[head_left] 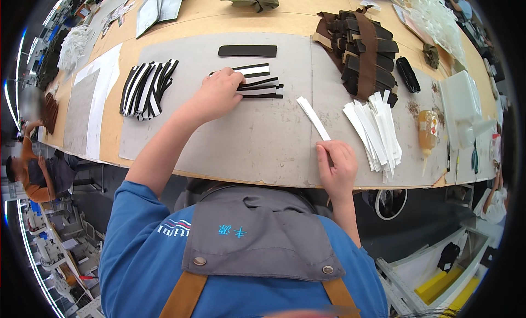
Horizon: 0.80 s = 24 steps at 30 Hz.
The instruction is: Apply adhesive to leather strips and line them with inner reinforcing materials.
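Observation:
My right hand (338, 163), near the table's front edge, pinches the lower end of a flat white strip (313, 118). The strip slants up and to the left over the grey mat. Farther left, my left hand (221, 93) has its fingers bent over the left ends of several black-and-white strips (266, 90). Just beyond them lies another black strip with a white band (255, 70), partly under the fingers. A plain black strip (247, 51) rests farther back. The left fingertips are partly hidden.
At left lies a pile of black-and-white strips (147, 90); at right, a stack of white strips (378, 134). Beyond are a brown-banded black bundle (364, 52), a black case (407, 75), an amber glue bottle (427, 129) and a white plastic container (464, 107). Another person sits far left.

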Each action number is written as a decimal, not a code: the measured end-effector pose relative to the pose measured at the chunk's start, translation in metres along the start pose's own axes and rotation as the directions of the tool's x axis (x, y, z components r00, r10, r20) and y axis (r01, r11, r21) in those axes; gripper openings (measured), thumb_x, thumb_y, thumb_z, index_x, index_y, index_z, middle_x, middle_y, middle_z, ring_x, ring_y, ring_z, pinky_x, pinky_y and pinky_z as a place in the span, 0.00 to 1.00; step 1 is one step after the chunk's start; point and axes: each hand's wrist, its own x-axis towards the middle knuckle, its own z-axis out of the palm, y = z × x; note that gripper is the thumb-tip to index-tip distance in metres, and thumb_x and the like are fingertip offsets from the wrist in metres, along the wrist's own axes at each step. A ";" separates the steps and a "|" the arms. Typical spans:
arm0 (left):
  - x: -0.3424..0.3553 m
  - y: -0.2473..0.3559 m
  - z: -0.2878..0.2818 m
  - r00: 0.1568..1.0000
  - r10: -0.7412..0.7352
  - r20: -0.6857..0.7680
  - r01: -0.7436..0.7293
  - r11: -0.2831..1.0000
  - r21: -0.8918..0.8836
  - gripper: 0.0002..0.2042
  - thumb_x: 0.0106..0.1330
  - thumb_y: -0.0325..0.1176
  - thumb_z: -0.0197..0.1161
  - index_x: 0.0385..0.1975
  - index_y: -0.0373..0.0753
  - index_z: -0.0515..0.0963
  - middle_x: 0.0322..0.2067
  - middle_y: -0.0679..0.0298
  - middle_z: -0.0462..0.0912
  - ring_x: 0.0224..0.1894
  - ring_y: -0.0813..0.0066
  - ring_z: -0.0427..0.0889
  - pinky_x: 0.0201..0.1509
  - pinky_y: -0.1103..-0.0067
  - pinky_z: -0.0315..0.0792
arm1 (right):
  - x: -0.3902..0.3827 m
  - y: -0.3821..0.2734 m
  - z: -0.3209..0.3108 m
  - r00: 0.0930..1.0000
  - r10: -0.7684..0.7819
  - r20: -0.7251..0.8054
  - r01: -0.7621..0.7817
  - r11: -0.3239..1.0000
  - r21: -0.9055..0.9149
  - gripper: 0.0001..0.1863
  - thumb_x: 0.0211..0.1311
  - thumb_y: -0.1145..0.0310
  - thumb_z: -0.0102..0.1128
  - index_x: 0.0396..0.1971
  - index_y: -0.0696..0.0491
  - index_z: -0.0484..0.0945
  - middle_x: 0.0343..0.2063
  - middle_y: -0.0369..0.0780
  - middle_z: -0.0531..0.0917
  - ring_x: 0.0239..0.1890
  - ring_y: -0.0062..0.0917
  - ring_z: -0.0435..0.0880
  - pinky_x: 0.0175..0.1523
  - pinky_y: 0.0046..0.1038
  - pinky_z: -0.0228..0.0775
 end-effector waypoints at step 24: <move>0.006 -0.041 -0.012 0.989 -0.066 -0.129 0.041 0.982 -0.185 0.13 0.63 0.24 0.59 0.48 0.41 0.73 0.41 0.55 0.81 0.50 0.55 0.82 0.56 0.57 0.68 | -0.007 0.006 0.005 0.995 0.086 0.048 -0.086 0.996 -0.006 0.04 0.69 0.74 0.62 0.35 0.59 0.82 0.30 0.42 0.82 0.33 0.32 0.79 0.38 0.31 0.70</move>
